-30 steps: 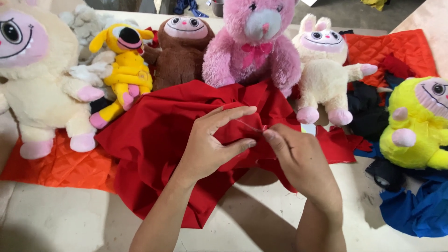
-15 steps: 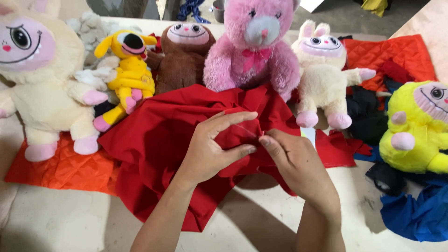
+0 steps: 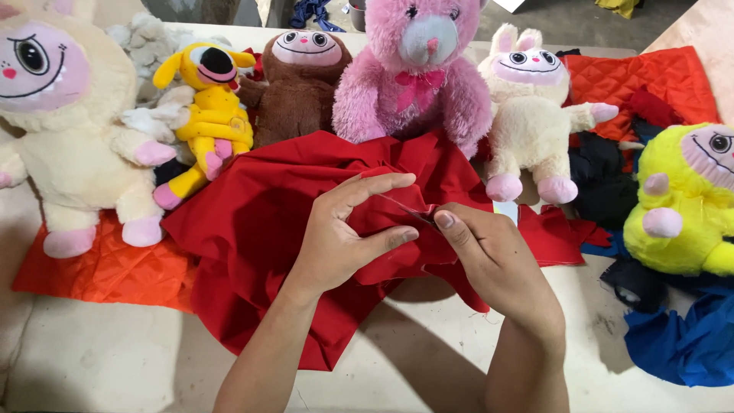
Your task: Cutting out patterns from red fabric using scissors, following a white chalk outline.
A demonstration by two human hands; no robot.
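On the bench [image 3: 99, 359], your red cloth [image 3: 252, 229] lies bunched at the middle, both hands pinching one fold. Your left hand [image 3: 344, 237] holds it between thumb and fingers; your right hand [image 3: 489, 256] nips the same fold in a closed grip. Behind stand 6 plush toys, a pink bear [image 3: 417, 76] nearest. Blue cloth [image 3: 680, 344] crowds the right edge; bare bench lies at the front left.

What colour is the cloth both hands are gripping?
Plain red cloth, seen in the head view.
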